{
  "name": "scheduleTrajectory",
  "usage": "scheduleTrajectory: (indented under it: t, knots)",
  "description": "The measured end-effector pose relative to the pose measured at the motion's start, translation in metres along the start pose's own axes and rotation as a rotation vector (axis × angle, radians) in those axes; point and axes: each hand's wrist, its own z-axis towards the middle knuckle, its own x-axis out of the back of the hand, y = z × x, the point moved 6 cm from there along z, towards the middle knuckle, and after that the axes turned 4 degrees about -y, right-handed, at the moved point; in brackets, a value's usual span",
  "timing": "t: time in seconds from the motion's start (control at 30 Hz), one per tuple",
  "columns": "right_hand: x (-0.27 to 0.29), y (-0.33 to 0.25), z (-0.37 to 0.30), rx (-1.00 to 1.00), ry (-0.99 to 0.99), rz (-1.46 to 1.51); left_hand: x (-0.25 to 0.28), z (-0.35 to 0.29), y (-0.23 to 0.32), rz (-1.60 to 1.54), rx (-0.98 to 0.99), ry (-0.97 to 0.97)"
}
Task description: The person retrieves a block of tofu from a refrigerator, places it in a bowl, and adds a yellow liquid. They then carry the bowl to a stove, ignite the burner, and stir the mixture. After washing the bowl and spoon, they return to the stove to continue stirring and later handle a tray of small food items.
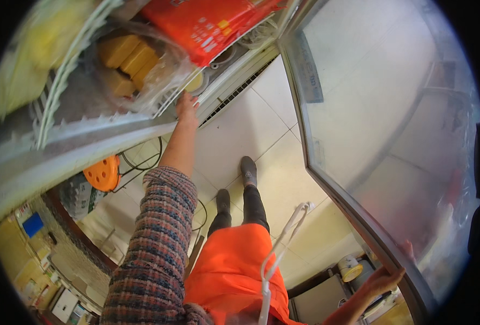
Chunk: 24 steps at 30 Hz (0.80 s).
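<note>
My left hand [187, 108] reaches to the front corner of a white wire shelf [167, 103] inside an upright glass-door fridge. Its fingers are apart at the shelf's edge, next to a round pale-yellow item [195, 83], and hold nothing that I can see. At the lower right my right hand [379, 283] grips the frame edge of the fridge's glass door [370, 97], which stands swung out to the right. On the shelf lie orange-brown blocks [131, 62] in a clear plastic bag, beside a red package [199, 27].
White floor tiles [261, 116] lie under my feet. At left, an orange round piece with holes [102, 173] stands near black cables [142, 162]. A yellow-white can [350, 268] sits near the door at the lower right. A white strap [269, 268] hangs over my orange apron [229, 260].
</note>
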Motion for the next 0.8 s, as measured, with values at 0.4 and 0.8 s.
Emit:
scheduleTrajectory:
  t: [0.4,0.8]
  knots:
    - [0.057,0.051,0.025,-0.079,0.089,0.146,0.001,-0.015,0.001,-0.012,-0.261,-0.13]
    - [-0.102,0.165,-0.068,-0.743,-0.396,0.025,0.055,-0.142,-0.053,0.117,0.017,-0.167]
